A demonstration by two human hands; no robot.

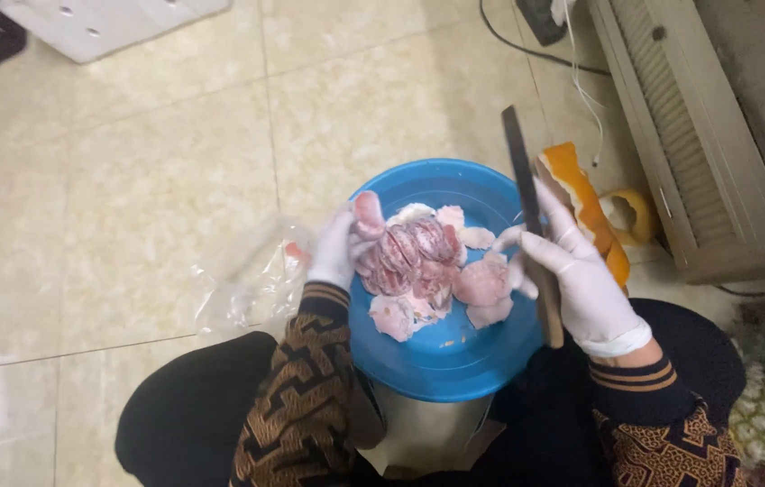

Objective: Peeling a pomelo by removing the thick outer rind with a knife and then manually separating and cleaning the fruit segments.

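Right now your left hand (pixel 335 251) closes on the peeled pomelo (pixel 411 257) over the blue bowl (pixel 441 356); your right hand (pixel 572 280) grips a knife (pixel 526 194), fingertips pinching a segment (pixel 481 282). It looks soft and wet: hold the membrane. Peel (pixel 585 207) lies right.

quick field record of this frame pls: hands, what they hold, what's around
left hand: gloved, grips the pink peeled fruit from its left side
right hand: gloved, holds a knife, blade pointing away, fingertips on a fruit segment
blue bowl: under the fruit, holds loose pieces and pith
orange peel: lies right of the bowl, on the floor
plastic bag: clear, left of the bowl
floor: pale tiles
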